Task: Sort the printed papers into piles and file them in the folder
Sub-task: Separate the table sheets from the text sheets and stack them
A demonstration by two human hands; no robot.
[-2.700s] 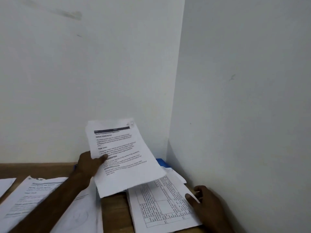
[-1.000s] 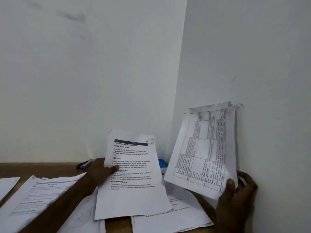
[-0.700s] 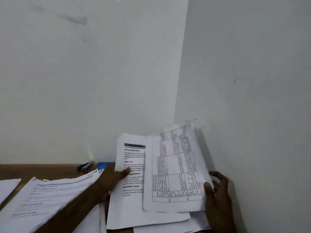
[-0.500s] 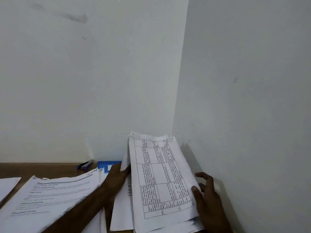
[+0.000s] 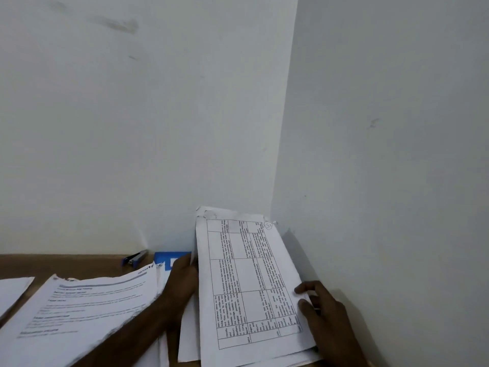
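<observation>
A sheaf of printed papers with a table page on top [image 5: 246,284] is held tilted up near the wall corner. My left hand [image 5: 182,280] grips its left edge. My right hand [image 5: 321,305] holds its right edge, thumb on the page. More loose sheets lie under the sheaf at the bottom [image 5: 189,337]. A second pile of text pages [image 5: 79,311] lies left of my left forearm. A blue folder [image 5: 169,259] shows behind my left hand, mostly hidden.
A wooden table [image 5: 53,264] runs along the back wall. A small blue stapler [image 5: 135,258] lies by the wall. Another white sheet [image 5: 12,290] sits at the far left edge. The right wall [image 5: 383,181] stands close beside my right hand.
The table page, lifted by my right hand a second ago, has come down onto the text page held by my left hand. Both hands now hold them as one sheaf.
</observation>
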